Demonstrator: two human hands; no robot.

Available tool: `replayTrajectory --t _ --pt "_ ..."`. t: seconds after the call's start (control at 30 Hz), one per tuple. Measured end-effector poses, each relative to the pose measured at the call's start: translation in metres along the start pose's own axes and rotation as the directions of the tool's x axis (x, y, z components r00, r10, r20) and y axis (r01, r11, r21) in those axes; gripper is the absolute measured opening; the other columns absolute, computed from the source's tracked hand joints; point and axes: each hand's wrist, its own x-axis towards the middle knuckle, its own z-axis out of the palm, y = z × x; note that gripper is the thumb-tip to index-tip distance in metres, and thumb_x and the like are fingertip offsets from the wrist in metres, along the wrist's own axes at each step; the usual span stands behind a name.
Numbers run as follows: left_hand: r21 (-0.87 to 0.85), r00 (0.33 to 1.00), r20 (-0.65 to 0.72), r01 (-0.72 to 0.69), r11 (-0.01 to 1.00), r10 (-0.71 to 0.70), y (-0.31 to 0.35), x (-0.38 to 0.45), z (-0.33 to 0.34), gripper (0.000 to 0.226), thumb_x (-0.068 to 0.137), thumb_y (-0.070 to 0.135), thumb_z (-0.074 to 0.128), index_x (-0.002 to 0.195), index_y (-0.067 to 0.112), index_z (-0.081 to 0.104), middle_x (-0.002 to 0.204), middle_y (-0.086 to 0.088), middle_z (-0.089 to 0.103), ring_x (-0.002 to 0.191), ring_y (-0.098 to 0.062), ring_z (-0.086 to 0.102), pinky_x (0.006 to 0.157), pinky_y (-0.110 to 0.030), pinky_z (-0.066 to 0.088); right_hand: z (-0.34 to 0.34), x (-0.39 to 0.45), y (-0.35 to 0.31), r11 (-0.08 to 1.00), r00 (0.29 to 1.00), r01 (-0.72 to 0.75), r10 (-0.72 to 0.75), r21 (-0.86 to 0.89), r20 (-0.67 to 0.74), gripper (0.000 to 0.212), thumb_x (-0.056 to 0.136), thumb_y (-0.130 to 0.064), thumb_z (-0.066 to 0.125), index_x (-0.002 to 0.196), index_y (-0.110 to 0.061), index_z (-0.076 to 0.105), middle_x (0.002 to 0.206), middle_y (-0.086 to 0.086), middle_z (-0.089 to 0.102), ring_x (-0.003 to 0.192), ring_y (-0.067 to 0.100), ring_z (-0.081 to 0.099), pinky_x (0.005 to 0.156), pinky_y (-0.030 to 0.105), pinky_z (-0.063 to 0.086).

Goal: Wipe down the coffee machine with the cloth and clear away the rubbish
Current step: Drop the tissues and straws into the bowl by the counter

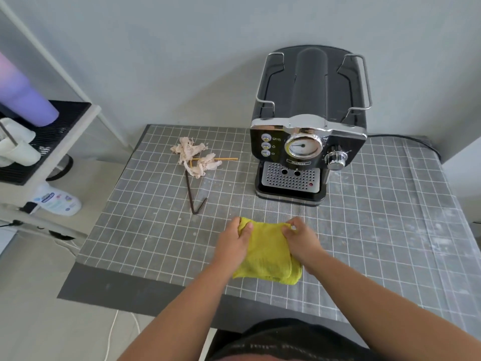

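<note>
Two hands (233,242) (302,241) on soft, folded yellow cloth (268,256)

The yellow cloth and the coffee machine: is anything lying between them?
No. The head view shows only bare checked tablecloth between the yellow cloth and coffee machine.

Both bare forearms outstretched, left hand (232,242) and right hand (302,241) side by side, fingers curled in pinching grip.

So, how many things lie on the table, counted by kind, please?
Coffee machine: 1
Yellow cloth, held at its far corners by the left hand and the right hand: 1
Crumpled paper scraps: 2
Sticks, one thin yellow, one bent dark: 2
Total: 6
</note>
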Motion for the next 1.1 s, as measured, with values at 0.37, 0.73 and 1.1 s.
replayTrajectory --t 0.37,0.73,1.1 --pt "0.094 0.982 -0.106 -0.146 0.985 0.155 -0.026 0.033 -0.025 0.049 0.09 0.015 0.062 0.133 0.021 0.042 0.108 0.011 0.057 0.099 -0.008 0.057 0.083 -0.028 0.05 0.001 0.026 0.009 0.923 0.939 0.233 -0.296 -0.307 -0.176 0.027 0.092 -0.018 0.049 0.118 -0.02 0.053 0.118 0.006 0.056 0.11 0.029 0.05 0.093 0.038 0.042" --pt "0.424 0.931 -0.172 -0.224 0.878 0.321 -0.04 0.172 -0.131 0.045 0.083 0.022 0.069 0.125 0.019 0.056 0.126 -0.007 0.053 0.111 -0.027 0.051 0.094 -0.035 0.043 0.079 0.081 -0.124 0.743 0.881 0.47 -0.43 -0.475 0.199 0.038 0.091 -0.02 0.047 0.129 -0.021 0.049 0.134 0.008 0.043 0.124 0.031 0.038 0.106 0.039 0.034" --pt "0.531 0.96 -0.097 -0.175 0.829 0.264 -0.063 0.28 -0.179 0.046 0.091 0.047 0.056 0.135 0.036 0.049 0.157 -0.005 0.023 0.139 -0.033 0.026 0.112 -0.048 0.026 0.156 0.152 -0.2 0.724 0.913 0.382 -0.392 -0.575 0.112 0.054 0.088 -0.055 0.054 0.138 -0.045 0.038 0.151 0.0 0.021 0.135 0.03 0.025 0.11 0.046 0.034"
